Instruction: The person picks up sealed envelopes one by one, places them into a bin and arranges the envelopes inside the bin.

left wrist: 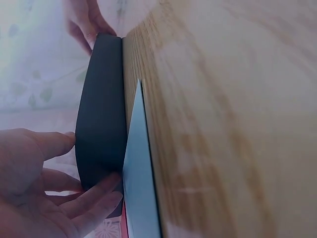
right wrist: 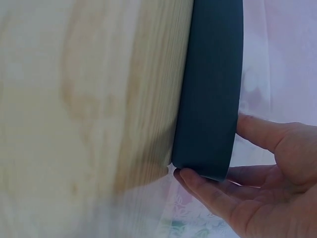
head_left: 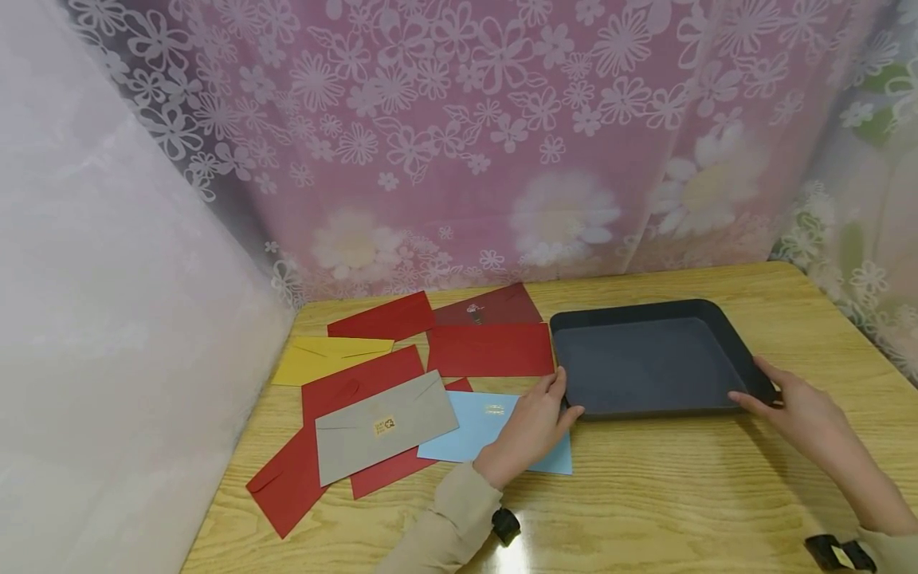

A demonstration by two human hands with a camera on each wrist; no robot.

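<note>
Pink curtain (head_left: 430,159) with white printed flowers behind a yellowish wood-grain table (head_left: 645,494). Holds a shallow, dark-grey rectangular tray (head_left: 645,367) at the table's right, resting or slightly raised, hard to tell which. Pinches 2 near corners between thumb and fingers, left hand (head_left: 534,418) opposite right hand (head_left: 806,410), probably for balance. Spread at left, mostly overlapping: flat red paper envelopes (head_left: 491,349), 1 yellow envelope (head_left: 323,360), 1 grey envelope (head_left: 373,446), 1 light-blue envelope (head_left: 466,430) partly behind the left hand.
</note>
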